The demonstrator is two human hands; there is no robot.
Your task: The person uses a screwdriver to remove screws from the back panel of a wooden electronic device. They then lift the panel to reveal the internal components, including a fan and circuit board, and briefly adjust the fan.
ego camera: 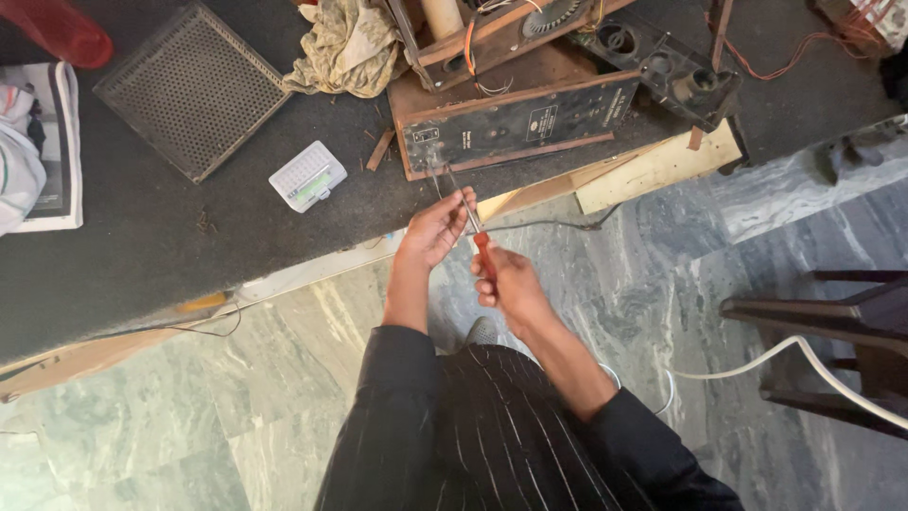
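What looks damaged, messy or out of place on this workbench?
The old wooden radio cabinet lies opened up, its back panel off and loose wires hanging out. A crumpled rag sits beside it, and wood splinters lie on the dark mat. The hands hold a red-handled screwdriver.

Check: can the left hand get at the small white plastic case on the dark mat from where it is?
Probably yes. The left hand is steadying the screwdriver shaft, but the white case lies just to its left on bare mat, nothing between them.
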